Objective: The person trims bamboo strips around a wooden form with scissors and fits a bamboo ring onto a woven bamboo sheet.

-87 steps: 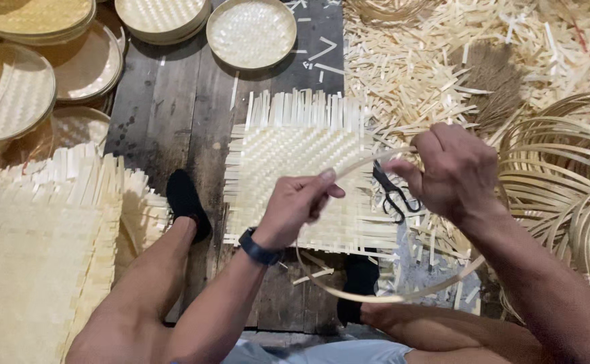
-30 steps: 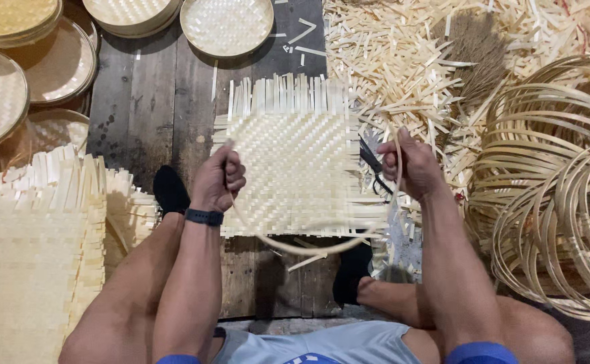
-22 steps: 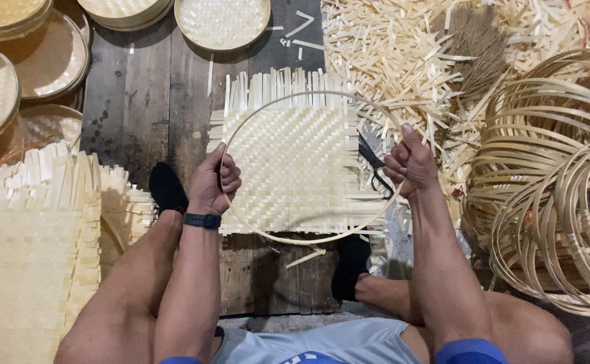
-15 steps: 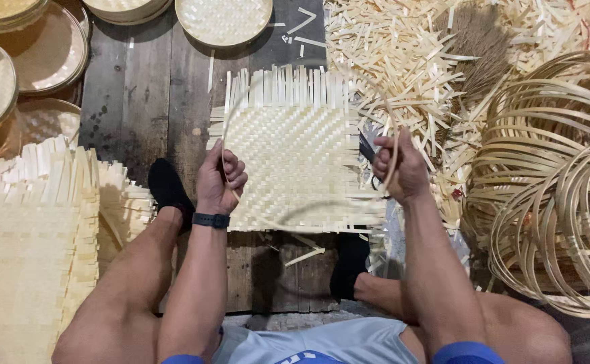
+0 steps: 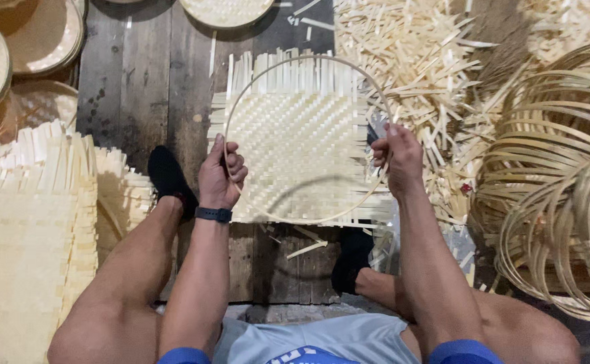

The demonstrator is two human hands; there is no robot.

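Holding the thin bamboo hoop (image 5: 306,138) over the square woven mat (image 5: 295,158), I have my left hand (image 5: 221,176) closed on its left side and my right hand (image 5: 396,158) closed on its right side, fingers curled round the strip on both. The hoop hangs flat above the mat, which lies on the dark plank floor (image 5: 140,87) between my feet.

The risk I see is the hoop springing. It is a bent strip under tension, and if either grip loosens it could snap open or twist out of flat, and the loose strip ends (image 5: 288,71) along the mat's far edge could catch it. A slip on one side would also drag it off centre, so the ring would sit over the frayed border rather than the tight weave. Pressing down unevenly might buckle the mat or shift it on the planks. Something dark sits just behind my right hand; I cannot tell what it is.

As for direction: the hoop is not quite round, slightly longer from the far edge toward me than across, so its long axis runs away from my body. It lies level, face up, its far arc over the mat's fringe and its near arc close to the mat's near edge.
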